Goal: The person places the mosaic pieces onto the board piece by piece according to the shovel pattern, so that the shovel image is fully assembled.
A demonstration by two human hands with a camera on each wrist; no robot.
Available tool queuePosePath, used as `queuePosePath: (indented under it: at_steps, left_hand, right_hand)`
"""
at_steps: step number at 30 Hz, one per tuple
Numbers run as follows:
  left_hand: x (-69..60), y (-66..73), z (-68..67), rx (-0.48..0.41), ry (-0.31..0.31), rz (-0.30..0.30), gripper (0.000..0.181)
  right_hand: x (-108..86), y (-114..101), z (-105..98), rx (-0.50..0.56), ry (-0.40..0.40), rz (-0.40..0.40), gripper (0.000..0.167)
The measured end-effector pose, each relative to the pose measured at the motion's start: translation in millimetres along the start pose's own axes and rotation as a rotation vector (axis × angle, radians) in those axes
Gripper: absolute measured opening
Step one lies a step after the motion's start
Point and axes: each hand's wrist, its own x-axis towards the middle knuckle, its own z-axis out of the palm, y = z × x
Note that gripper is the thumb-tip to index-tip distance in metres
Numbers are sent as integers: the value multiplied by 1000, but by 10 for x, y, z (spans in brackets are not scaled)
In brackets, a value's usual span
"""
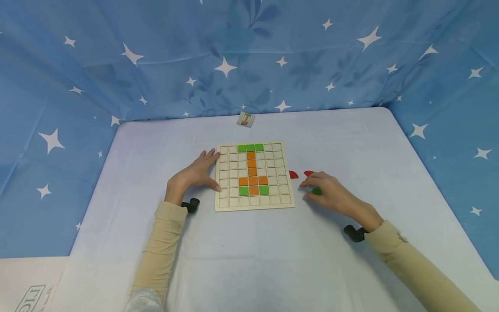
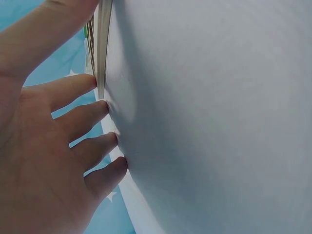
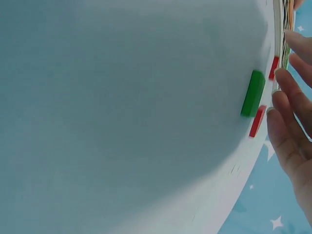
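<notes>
A wooden grid board [image 1: 228, 201] lies mid-table, bearing orange squares [image 1: 251, 164] in a column with a short crossbar, and green squares [image 1: 250, 147] at its far edge and near the bar. My left hand [image 1: 196, 173] rests against the board's left edge, thumb and fingers spread. In the left wrist view, the left hand [image 2: 53, 126] has its fingertips by the board's side. My right hand [image 1: 331, 193] hovers right of the board, fingers loosely bent, above a green piece [image 3: 253, 93] on the table. The right wrist view shows the fingers apart from it.
Two red quarter-round pieces [image 1: 293, 174] lie between the board and my right hand. A small card [image 1: 246, 119] with a grid picture sits behind the board. Blue star-patterned cloth [image 1: 249, 56] surrounds the white table [image 1: 249, 268] at the back and sides.
</notes>
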Motion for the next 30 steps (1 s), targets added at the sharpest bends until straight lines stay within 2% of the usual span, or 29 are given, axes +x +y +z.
queuePosePath:
  at_steps: [8,17,30]
  left_hand:
    - [-5,-24,4,1,-3,1,121]
    - [-21,-2,-15,-9,-3,-4,120]
    - [-19,12,-11,-15,0,11,120]
  right_hand:
    - [-91,57,-59,-39,-14,44,26]
    - [-160,78,-87,-41,1,10,25]
    - [-201,107,-61,-38,12,37,26]
